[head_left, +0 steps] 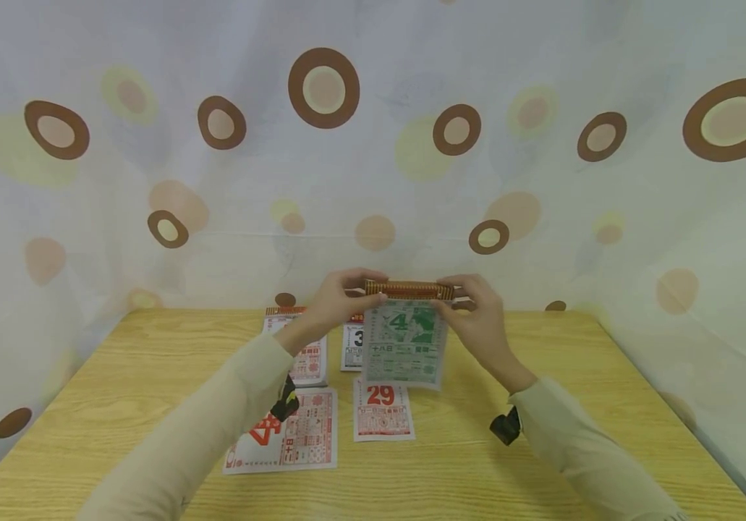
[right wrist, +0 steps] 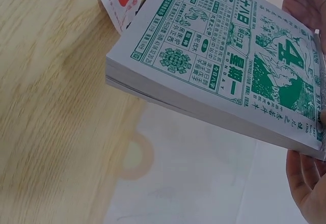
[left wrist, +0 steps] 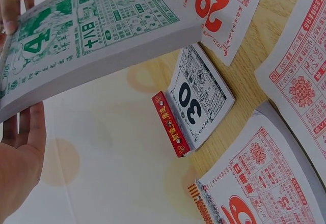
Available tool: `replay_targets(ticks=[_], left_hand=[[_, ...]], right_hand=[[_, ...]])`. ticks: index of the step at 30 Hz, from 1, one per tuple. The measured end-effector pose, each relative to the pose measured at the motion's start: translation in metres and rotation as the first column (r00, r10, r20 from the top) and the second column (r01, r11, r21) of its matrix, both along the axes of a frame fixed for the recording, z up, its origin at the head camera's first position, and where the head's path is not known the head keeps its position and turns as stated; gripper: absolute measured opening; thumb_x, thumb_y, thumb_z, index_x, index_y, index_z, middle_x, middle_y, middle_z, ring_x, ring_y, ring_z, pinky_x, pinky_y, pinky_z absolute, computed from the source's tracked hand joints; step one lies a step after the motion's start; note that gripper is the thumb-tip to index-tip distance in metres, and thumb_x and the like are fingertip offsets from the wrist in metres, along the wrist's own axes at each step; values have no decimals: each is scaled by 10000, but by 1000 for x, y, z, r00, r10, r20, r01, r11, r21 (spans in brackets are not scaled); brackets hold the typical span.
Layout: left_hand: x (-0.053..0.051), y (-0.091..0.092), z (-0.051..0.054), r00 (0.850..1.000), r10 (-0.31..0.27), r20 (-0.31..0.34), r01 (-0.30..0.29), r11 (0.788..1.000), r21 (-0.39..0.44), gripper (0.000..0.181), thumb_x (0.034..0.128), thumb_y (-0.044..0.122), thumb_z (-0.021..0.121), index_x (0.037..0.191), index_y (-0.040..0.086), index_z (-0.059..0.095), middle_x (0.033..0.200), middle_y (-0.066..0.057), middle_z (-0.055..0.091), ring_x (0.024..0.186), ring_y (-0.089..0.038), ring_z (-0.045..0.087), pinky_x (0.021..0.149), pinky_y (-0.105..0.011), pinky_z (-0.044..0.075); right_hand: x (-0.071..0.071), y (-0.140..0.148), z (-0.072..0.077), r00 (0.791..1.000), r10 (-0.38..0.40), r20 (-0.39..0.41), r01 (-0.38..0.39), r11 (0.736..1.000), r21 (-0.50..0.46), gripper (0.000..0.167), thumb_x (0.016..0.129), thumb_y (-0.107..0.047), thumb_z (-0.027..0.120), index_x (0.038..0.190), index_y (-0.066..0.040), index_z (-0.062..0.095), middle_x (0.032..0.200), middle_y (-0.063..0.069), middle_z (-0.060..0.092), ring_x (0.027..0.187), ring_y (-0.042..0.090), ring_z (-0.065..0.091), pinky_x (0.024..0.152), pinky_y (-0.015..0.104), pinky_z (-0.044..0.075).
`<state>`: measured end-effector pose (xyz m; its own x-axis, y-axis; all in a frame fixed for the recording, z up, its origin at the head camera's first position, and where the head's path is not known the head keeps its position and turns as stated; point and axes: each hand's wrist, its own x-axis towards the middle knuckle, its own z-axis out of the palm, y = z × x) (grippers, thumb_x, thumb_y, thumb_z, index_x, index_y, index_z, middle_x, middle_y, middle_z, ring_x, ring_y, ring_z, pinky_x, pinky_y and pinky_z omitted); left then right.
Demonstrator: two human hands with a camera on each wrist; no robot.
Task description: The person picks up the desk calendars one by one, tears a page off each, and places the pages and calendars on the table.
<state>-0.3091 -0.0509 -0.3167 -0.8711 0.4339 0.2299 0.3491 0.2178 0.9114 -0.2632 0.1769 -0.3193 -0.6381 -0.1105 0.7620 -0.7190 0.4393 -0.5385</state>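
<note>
Both hands hold up a thick tear-off calendar [head_left: 405, 344] printed in green with a large 4, gripping it by its brown and gold top binding [head_left: 409, 290]. My left hand [head_left: 341, 295] pinches the left end of the binding, and my right hand [head_left: 478, 311] pinches the right end. The calendar hangs above the table, its pages facing me. In the right wrist view its thick page block [right wrist: 214, 66] shows from the side, with the right hand's fingers [right wrist: 305, 183] at the bound end. The left wrist view shows the left hand [left wrist: 20, 158] beneath that binding.
On the wooden table [head_left: 477, 463] lie a small calendar with a red binding and a black 30 [left wrist: 196, 99], a loose red 29 sheet [head_left: 383, 412], a larger red-printed calendar [head_left: 310, 362] and a large loose red sheet [head_left: 301, 434]. A patterned cloth [head_left: 373, 174] hangs behind.
</note>
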Motion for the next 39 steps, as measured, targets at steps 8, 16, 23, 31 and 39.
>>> replay_targets(ticks=[8,16,23,31,39], left_hand=[[1,-6,4,998,44,36,-45,999,26,335,833,182,667,1162,152,608,1175,-38,600,982,-206,586,807,-319,515],[3,-8,7,990,113,82,-113,994,4,291,826,177,672,1113,182,630,1121,-30,625,1001,-191,573,820,-325,502],[3,-8,7,985,130,117,-135,990,34,276,822,168,676,1095,170,639,1117,-30,626,1002,-192,569,818,-318,501],[2,-7,6,984,137,115,-146,987,72,282,815,156,684,1092,187,640,1102,-47,629,953,-195,582,723,-284,513],[1,-8,6,983,142,113,-152,985,84,271,815,162,684,1083,183,645,1113,-40,626,952,-192,589,765,-315,534]], right_hand=[[-1,-8,2,998,3,59,-3,1000,-8,271,757,38,695,1014,71,616,955,209,569,817,307,611,665,287,562],[-3,-14,0,997,2,79,-3,1000,6,269,764,26,692,1016,65,606,985,208,563,823,294,613,673,328,562],[-2,-17,1,995,-18,97,16,1000,20,267,771,28,684,1020,66,596,995,203,568,841,297,615,693,334,560],[-15,-12,-10,997,-11,75,9,1000,17,284,775,3,690,1043,31,599,1006,175,570,844,291,615,688,335,559],[-30,-6,-21,997,-13,79,11,999,32,296,794,-80,696,1069,-33,596,1038,107,571,865,227,616,698,246,550]])
